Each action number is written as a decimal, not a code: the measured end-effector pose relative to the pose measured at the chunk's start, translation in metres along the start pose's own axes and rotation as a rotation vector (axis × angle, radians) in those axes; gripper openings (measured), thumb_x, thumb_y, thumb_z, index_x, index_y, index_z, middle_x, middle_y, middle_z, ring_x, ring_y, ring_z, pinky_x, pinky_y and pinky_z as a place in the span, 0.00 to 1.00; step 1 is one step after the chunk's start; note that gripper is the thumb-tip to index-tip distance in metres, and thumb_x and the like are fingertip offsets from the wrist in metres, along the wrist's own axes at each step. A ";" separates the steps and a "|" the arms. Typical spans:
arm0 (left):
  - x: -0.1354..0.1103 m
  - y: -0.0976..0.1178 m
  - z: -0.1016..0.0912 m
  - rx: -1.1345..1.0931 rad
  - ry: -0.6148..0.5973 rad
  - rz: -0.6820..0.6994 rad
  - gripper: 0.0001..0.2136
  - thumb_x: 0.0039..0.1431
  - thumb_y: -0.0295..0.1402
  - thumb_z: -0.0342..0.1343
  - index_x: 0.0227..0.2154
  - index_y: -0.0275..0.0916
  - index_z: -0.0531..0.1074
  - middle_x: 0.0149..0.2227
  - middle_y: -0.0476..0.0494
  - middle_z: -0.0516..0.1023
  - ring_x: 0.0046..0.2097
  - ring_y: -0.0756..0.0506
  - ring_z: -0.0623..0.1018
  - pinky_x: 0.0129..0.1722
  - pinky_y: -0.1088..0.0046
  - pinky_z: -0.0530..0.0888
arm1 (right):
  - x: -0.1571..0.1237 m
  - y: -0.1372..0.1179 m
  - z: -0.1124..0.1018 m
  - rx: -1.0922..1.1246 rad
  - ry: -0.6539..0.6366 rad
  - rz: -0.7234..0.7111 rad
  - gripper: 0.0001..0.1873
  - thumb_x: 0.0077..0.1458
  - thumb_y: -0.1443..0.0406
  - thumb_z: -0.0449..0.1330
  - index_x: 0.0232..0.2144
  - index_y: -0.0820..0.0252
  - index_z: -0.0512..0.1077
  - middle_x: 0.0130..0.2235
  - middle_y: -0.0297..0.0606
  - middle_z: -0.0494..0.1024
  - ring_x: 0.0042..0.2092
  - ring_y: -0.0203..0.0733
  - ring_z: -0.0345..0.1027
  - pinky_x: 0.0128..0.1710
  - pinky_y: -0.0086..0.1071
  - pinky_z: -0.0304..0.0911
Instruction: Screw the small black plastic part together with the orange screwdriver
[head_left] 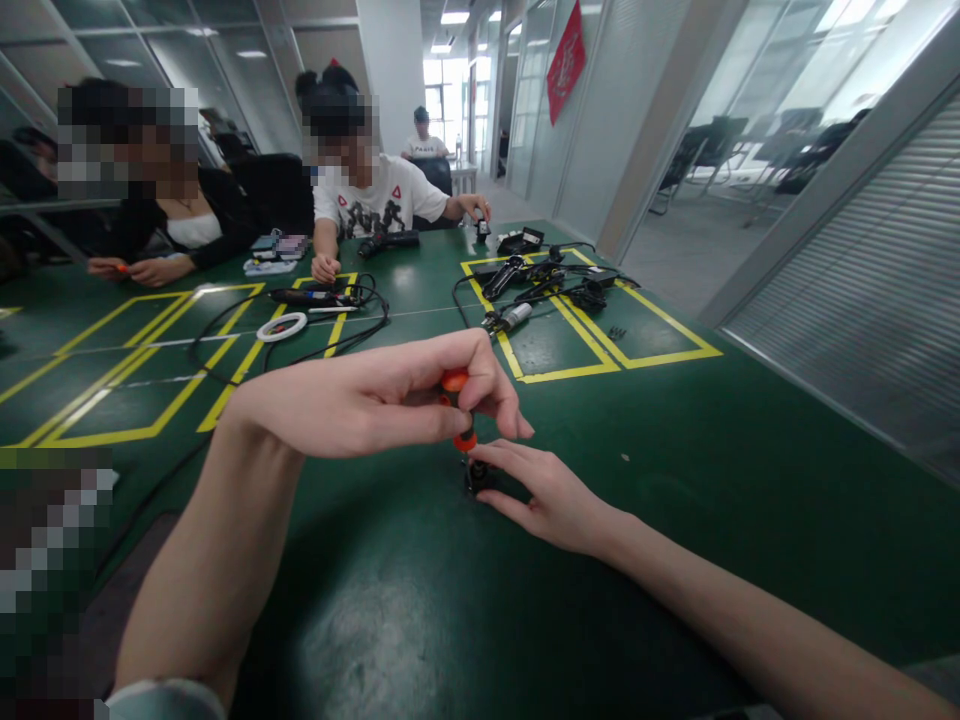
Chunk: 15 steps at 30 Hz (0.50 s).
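Observation:
My left hand (375, 400) is closed around a small screwdriver with an orange handle (455, 381), held upright with its tip pointing down. Below it, my right hand (544, 495) pinches a small black part (477, 476) that rests on the green table (675, 480). The screwdriver's lower orange collar (465, 440) sits just above the black part. Fingers hide most of the tool and the part.
Across the table sit two people, with a third further back. In yellow-taped squares lie a soldering-type tool with black cable (315, 297), a white tape ring (281, 327), and a pile of black tools and cables (540, 280). A glass wall runs along the right.

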<state>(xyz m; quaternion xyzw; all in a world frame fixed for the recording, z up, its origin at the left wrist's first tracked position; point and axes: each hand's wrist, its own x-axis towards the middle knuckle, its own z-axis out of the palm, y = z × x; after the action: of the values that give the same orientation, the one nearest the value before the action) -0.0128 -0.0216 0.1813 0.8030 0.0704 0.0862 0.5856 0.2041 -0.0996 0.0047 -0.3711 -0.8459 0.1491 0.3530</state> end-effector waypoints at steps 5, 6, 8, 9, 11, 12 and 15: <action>0.000 -0.004 -0.002 0.035 -0.024 0.012 0.09 0.70 0.30 0.54 0.34 0.40 0.61 0.47 0.36 0.77 0.54 0.41 0.77 0.50 0.63 0.77 | 0.000 -0.001 0.000 -0.007 -0.001 -0.008 0.23 0.65 0.65 0.62 0.61 0.60 0.69 0.52 0.50 0.82 0.52 0.52 0.80 0.50 0.44 0.78; 0.000 -0.004 -0.002 0.045 -0.019 0.014 0.09 0.70 0.31 0.54 0.34 0.40 0.61 0.47 0.36 0.77 0.54 0.41 0.77 0.49 0.63 0.77 | 0.000 -0.001 0.000 -0.008 -0.002 -0.008 0.23 0.65 0.65 0.62 0.61 0.60 0.69 0.51 0.50 0.82 0.52 0.52 0.80 0.49 0.44 0.78; 0.000 -0.004 -0.002 0.074 -0.010 0.013 0.09 0.70 0.31 0.54 0.33 0.40 0.62 0.48 0.36 0.77 0.52 0.42 0.78 0.48 0.64 0.77 | 0.000 -0.001 0.000 -0.009 -0.002 -0.008 0.22 0.65 0.65 0.62 0.60 0.60 0.69 0.51 0.50 0.82 0.51 0.52 0.80 0.48 0.44 0.78; 0.000 -0.003 -0.001 0.093 -0.009 0.010 0.09 0.71 0.30 0.54 0.33 0.40 0.62 0.48 0.36 0.77 0.52 0.42 0.78 0.48 0.65 0.77 | 0.000 0.000 0.000 -0.007 -0.002 -0.009 0.22 0.66 0.65 0.62 0.60 0.60 0.69 0.51 0.50 0.82 0.51 0.52 0.80 0.48 0.44 0.78; 0.001 0.000 -0.001 0.141 -0.019 -0.001 0.08 0.71 0.29 0.53 0.33 0.40 0.62 0.47 0.37 0.77 0.51 0.43 0.78 0.48 0.66 0.77 | 0.000 0.000 0.001 -0.002 0.006 -0.014 0.22 0.66 0.65 0.62 0.61 0.60 0.68 0.52 0.50 0.82 0.52 0.51 0.80 0.49 0.44 0.78; 0.002 0.001 0.000 0.166 -0.023 -0.008 0.08 0.71 0.28 0.52 0.33 0.40 0.63 0.47 0.37 0.78 0.50 0.44 0.78 0.48 0.66 0.77 | 0.000 0.000 0.001 0.001 0.011 -0.018 0.23 0.66 0.65 0.62 0.61 0.59 0.68 0.53 0.50 0.82 0.52 0.51 0.80 0.50 0.44 0.77; 0.003 0.004 0.001 0.233 -0.007 -0.020 0.08 0.71 0.28 0.52 0.33 0.39 0.64 0.46 0.39 0.78 0.50 0.45 0.79 0.47 0.68 0.77 | 0.000 0.001 0.001 0.001 0.013 -0.019 0.23 0.66 0.65 0.62 0.61 0.58 0.68 0.53 0.50 0.82 0.52 0.51 0.79 0.50 0.44 0.77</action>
<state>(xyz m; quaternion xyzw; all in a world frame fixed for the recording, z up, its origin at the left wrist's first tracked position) -0.0092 -0.0231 0.1849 0.8652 0.0859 0.0686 0.4892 0.2040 -0.0993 0.0039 -0.3636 -0.8470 0.1438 0.3602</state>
